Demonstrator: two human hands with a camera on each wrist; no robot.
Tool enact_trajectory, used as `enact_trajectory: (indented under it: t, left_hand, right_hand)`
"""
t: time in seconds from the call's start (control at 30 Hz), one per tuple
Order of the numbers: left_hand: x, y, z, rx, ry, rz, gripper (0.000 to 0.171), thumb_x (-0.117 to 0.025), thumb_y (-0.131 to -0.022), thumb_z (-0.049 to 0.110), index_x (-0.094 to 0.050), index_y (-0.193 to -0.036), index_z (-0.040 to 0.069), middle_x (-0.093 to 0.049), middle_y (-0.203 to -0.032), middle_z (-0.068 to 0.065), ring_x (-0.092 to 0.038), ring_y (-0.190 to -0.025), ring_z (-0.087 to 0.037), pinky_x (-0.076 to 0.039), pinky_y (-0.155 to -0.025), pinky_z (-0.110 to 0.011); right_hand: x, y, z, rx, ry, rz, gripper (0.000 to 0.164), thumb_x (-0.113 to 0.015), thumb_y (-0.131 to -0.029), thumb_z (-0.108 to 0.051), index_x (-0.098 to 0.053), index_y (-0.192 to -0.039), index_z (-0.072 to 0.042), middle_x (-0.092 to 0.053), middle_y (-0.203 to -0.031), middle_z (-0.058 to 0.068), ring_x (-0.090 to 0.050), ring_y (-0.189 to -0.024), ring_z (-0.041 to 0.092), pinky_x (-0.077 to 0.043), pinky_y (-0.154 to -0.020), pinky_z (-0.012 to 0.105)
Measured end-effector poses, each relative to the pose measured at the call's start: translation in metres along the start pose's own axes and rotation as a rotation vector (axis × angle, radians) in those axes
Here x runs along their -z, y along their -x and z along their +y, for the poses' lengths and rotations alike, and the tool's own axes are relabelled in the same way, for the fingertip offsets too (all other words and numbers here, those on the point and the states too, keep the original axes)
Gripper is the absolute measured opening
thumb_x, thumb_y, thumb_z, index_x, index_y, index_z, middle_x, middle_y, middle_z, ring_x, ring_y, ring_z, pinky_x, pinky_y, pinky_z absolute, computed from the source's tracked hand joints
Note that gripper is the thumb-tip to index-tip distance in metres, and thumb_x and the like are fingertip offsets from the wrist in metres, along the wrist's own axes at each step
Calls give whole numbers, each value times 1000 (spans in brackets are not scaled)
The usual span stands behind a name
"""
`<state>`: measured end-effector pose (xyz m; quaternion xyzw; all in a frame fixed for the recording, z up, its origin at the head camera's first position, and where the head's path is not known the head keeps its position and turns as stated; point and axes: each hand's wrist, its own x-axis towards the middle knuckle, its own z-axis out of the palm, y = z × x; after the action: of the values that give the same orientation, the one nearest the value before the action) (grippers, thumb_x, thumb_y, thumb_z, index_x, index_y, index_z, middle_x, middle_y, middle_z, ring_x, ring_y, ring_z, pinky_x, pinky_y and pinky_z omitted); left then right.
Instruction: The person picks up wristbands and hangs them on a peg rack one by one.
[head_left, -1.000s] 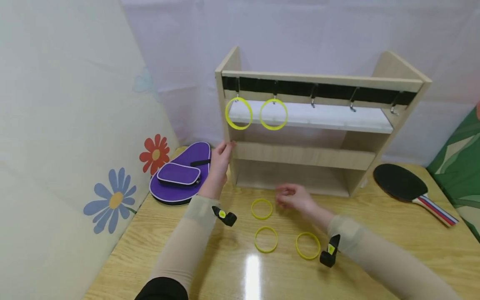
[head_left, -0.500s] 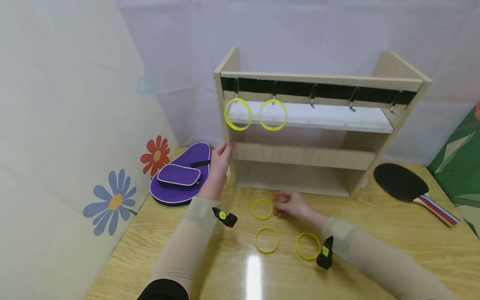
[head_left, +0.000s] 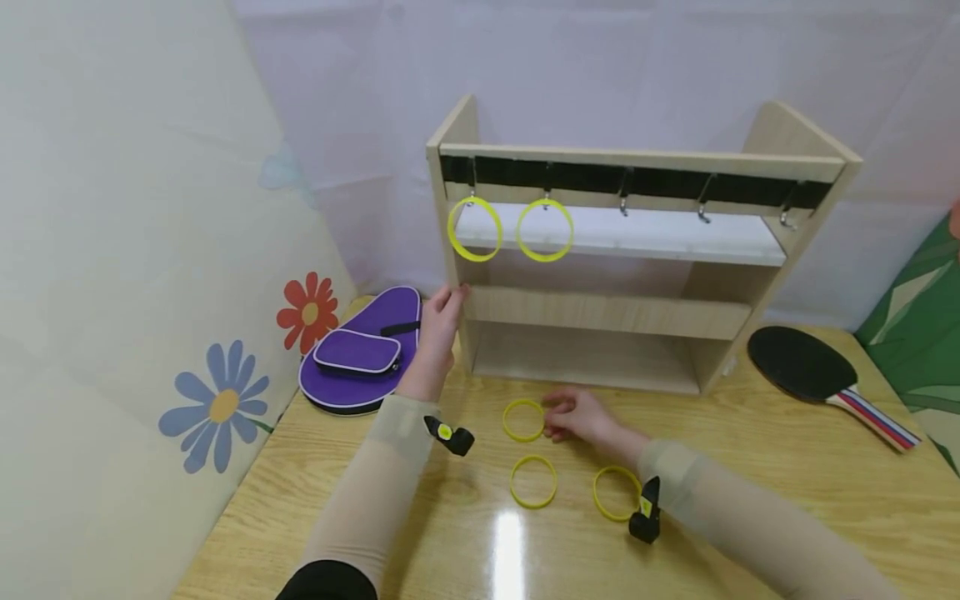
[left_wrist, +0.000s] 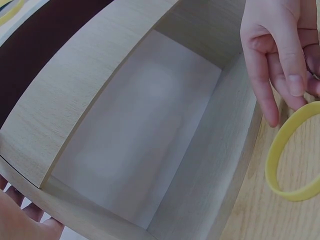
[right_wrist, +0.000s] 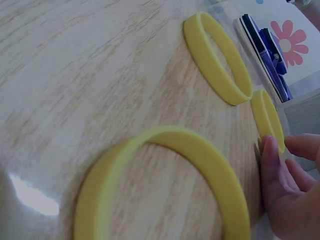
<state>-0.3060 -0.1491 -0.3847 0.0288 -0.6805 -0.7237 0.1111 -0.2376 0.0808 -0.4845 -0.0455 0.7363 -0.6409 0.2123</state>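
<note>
My left hand (head_left: 441,325) grips the left side panel of a small wooden shelf rack (head_left: 607,312); part of its fingers is hidden behind the panel in the left wrist view. Low over the table, my right hand (head_left: 583,417) has its fingers loosely bent at the right edge of a yellow wristband (head_left: 504,421). In the right wrist view thumb and forefinger stand apart beside that band (right_wrist: 258,112); I cannot tell whether they touch it. Two more yellow bands (head_left: 513,493) lie nearer to me. Another two yellow bands (head_left: 480,257) hang from the rack's leftmost hooks.
Several metal hooks (head_left: 624,204) run along the rack's black strip. A purple bat case (head_left: 352,387) with a small pouch (head_left: 358,350) lies left of the rack. A table tennis bat (head_left: 801,364) lies on the right. White cloth covers the wall behind.
My right hand has moved slightly left and toward me, closer to the far band on the table. The left hand stays on the rack.
</note>
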Motion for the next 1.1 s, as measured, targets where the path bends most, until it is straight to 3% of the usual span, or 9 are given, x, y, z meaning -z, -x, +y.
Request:
enact_trajectory:
  t: [0.3,0.5,0.57,0.73,0.97,1.1]
  left_hand:
    - [-1,2,0,4,0,-15,15,-57,-96,26,-63,-98,12,-30,-68,9,-37,-78,-12,-32,-75,-27]
    - [0,1,-1,-7,-3,0,16,-58,-95,27,-59,-81,19,-31,-64,12,-35,-69,-9,-30,-69,-25]
    - [0,1,0,-3,3,-8,21,-58,-96,27,-53,-77,19,-25,-61,10,-31,-65,-10,-27,-66,-26]
    - [1,1,0,6,-5,-10,14,-57,-97,27,-62,-93,15,-32,-68,9,-38,-78,-11,-32,-75,-27]
    - [0,2,-1,2,-2,-2,15,-57,-96,27,-56,-85,17,-24,-64,9,-31,-69,-12,-28,-69,-28]
    - [0,1,0,3,-3,2,14,-57,-96,27,-62,-96,14,-33,-69,9,-36,-76,-10,-32,-73,-26]
  right_hand:
    - [-5,-3,4,-18,57,53,35,-63,-89,4,-55,-122,14,-70,-82,12,-64,-60,9,-55,-56,24]
    - [-9,-3,0,-18,78,92,33,-66,-86,5,-58,-117,13,-69,-78,12,-62,-56,9,-54,-53,24]
    - [-10,-3,-1,-24,79,101,32,-66,-86,5,-58,-117,13,-69,-77,12,-61,-56,9,-54,-52,24]
    - [-11,-3,-3,-51,53,106,33,-65,-86,6,-58,-117,12,-67,-74,10,-61,-55,10,-53,-51,23]
    - [-10,-4,-5,-108,-6,109,35,-63,-85,8,-58,-119,13,-64,-71,6,-60,-53,9,-52,-49,22]
    - [-10,-5,-7,-147,-21,127,32,-62,-87,6,-60,-118,11,-63,-71,5,-58,-52,9,-51,-48,21]
